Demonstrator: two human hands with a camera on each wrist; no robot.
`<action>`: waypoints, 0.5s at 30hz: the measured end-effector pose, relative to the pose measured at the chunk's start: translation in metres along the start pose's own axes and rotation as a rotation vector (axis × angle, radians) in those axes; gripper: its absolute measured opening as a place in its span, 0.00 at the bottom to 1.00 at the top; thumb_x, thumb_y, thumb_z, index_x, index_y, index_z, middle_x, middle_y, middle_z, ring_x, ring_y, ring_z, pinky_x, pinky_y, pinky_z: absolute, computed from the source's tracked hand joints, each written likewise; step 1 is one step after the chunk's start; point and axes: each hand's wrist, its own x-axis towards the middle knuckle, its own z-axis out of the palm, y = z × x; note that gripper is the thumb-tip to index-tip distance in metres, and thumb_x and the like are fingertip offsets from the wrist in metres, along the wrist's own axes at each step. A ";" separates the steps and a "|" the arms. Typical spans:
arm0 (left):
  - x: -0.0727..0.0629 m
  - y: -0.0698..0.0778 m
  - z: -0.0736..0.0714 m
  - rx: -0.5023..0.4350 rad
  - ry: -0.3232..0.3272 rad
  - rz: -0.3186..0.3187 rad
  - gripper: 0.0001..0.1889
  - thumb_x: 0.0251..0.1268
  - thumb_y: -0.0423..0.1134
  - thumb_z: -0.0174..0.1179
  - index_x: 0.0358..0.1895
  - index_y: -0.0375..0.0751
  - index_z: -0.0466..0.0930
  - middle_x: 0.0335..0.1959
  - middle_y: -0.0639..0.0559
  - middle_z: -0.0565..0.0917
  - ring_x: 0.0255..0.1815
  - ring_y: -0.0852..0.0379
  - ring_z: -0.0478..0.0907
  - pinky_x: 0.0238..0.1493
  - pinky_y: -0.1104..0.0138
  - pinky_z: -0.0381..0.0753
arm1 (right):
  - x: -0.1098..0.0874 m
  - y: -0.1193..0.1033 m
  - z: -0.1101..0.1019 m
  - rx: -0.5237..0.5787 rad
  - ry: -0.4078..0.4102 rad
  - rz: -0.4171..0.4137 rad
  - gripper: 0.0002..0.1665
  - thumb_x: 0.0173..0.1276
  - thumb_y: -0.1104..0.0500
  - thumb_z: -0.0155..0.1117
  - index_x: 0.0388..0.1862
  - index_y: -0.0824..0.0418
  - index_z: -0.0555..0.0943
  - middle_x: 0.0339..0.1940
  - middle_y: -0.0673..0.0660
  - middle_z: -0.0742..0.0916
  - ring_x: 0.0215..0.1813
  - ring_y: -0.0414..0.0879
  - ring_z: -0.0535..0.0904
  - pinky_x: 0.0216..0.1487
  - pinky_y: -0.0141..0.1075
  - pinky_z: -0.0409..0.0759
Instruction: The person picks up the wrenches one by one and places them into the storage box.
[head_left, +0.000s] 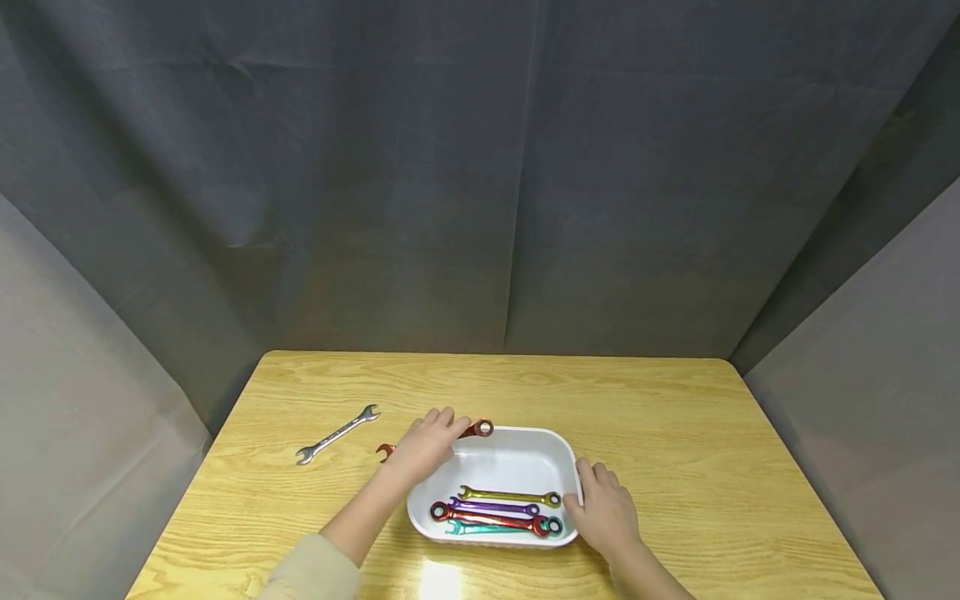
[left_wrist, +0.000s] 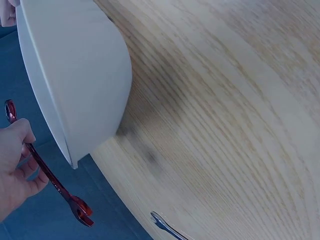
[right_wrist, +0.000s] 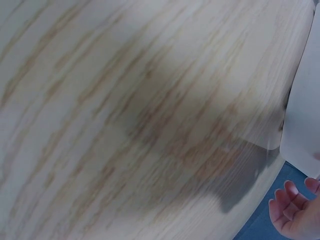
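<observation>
My left hand (head_left: 429, 446) holds a red combination wrench (head_left: 477, 428) by its middle, over the left rim of a white dish (head_left: 517, 450). The wrench's ring end points right and its open end left; in the left wrist view, the red wrench (left_wrist: 47, 172) is gripped between thumb and fingers. At the dish's right rim is my right hand (head_left: 609, 510), its thumb over the edge and its other fingers along the outside. Inside, near the front wall, lie a yellow wrench (head_left: 510, 496), a purple wrench (head_left: 495, 506), a red double-ring wrench (head_left: 491, 518) and a teal wrench (head_left: 480, 528).
A silver double open-end wrench (head_left: 337, 435) lies on the wooden table (head_left: 690, 433), left of the dish. Dark cloth (head_left: 420, 208) hangs behind the table's far edge, with grey panels on both sides.
</observation>
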 end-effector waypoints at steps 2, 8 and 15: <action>0.002 0.002 -0.001 0.003 -0.001 0.006 0.20 0.53 0.35 0.62 0.50 0.49 0.71 0.40 0.50 0.73 0.41 0.52 0.72 0.37 0.61 0.77 | 0.000 0.000 -0.001 0.003 -0.002 -0.003 0.26 0.55 0.51 0.58 0.53 0.59 0.69 0.37 0.59 0.76 0.41 0.54 0.73 0.36 0.47 0.73; 0.005 0.009 -0.002 0.001 -0.007 0.023 0.20 0.54 0.34 0.61 0.51 0.49 0.71 0.40 0.50 0.74 0.41 0.53 0.72 0.37 0.63 0.77 | -0.001 -0.002 -0.004 0.011 -0.012 -0.010 0.26 0.55 0.52 0.58 0.53 0.60 0.70 0.37 0.59 0.76 0.40 0.54 0.73 0.35 0.47 0.73; 0.008 0.017 -0.004 0.001 -0.014 0.045 0.21 0.54 0.35 0.61 0.53 0.50 0.71 0.40 0.51 0.73 0.41 0.54 0.72 0.39 0.63 0.77 | 0.000 -0.001 -0.003 0.015 -0.006 -0.011 0.26 0.55 0.52 0.59 0.52 0.60 0.70 0.37 0.59 0.76 0.40 0.54 0.73 0.34 0.47 0.73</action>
